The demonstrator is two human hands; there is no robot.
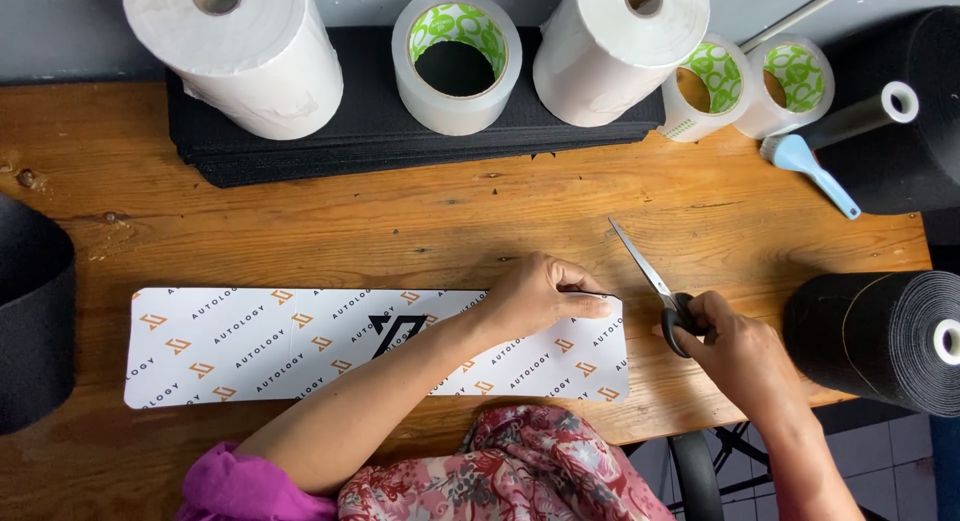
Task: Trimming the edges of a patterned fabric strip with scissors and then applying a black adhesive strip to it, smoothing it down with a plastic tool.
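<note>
Left hand (540,296) pressed flat on the right end of a long white printed sheet (300,346) lying on a wooden table (400,231); right hand (735,351) gripping black-handled scissors (655,286), blades shut, tip pointing up-left, just beside the sheet's upper right corner. Along the far edge: 2 white paper rolls (240,51), 3 clear tape rolls (455,61), a black mat stack (380,141)

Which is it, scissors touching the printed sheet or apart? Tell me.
Apart. The head view shows bare wood between the scissors, held in the right hand, and the right edge of the printed sheet, which the left hand presses down.
</note>
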